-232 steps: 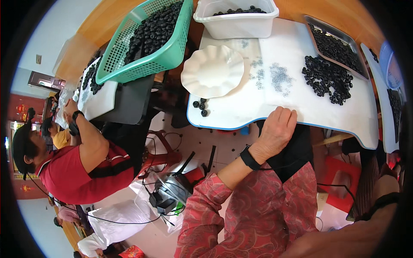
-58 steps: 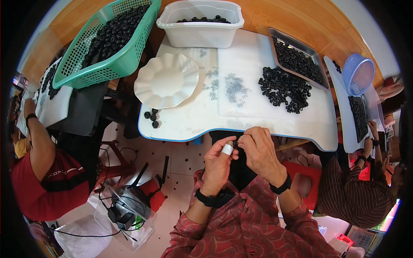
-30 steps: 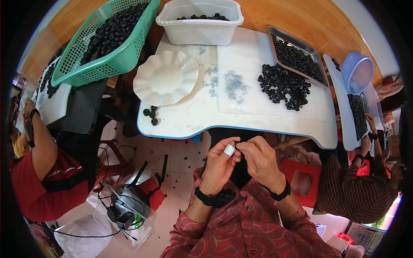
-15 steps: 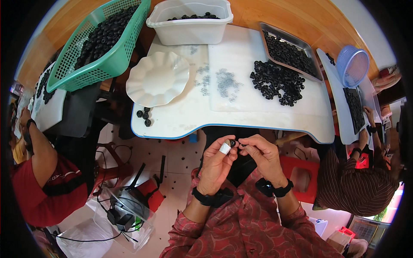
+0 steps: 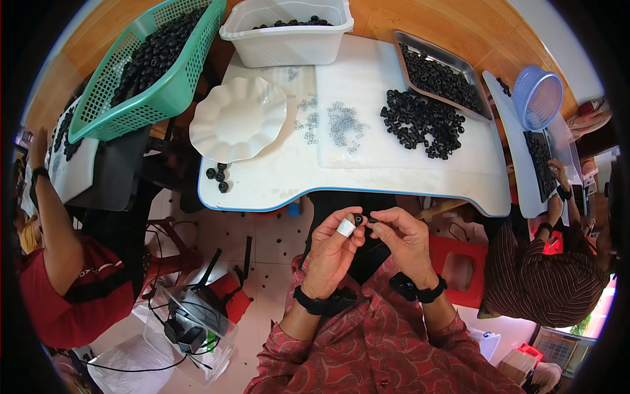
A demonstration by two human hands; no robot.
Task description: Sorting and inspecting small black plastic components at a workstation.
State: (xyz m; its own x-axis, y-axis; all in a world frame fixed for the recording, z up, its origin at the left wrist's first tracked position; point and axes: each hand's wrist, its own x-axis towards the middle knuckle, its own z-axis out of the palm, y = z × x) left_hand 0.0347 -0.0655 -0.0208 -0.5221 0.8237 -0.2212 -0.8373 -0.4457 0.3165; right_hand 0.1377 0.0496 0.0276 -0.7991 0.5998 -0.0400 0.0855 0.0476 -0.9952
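My left hand (image 5: pixel 330 251), with white tape wrapped around one digit, pinches a small black ring-shaped part (image 5: pixel 358 218) whose round opening shows. Just beside it, my right hand (image 5: pixel 408 244) has thumb and forefinger pressed together on something tiny that I cannot make out. Both hands are above my lap, in front of the table's near edge. On the white table (image 5: pixel 275 187), a pile of black parts (image 5: pixel 420 125) lies to the right. Small silvery pieces (image 5: pixel 344 125), too fine to identify surely, are scattered in the middle. Several black pieces (image 5: pixel 222 176) sit at the near left.
A scalloped white plate (image 5: pixel 203 131) stands at the left. Behind are a white tub (image 5: pixel 285 46), a green basket (image 5: pixel 118 121) and a metal tray (image 5: pixel 446 104), all holding black parts. People work at both sides. A red stool (image 5: pixel 469 302) is right of me.
My right fingertips have shifted slightly right, a little away from the black part. The left hand stays nearly in place. The person at the left has moved an arm further forward.
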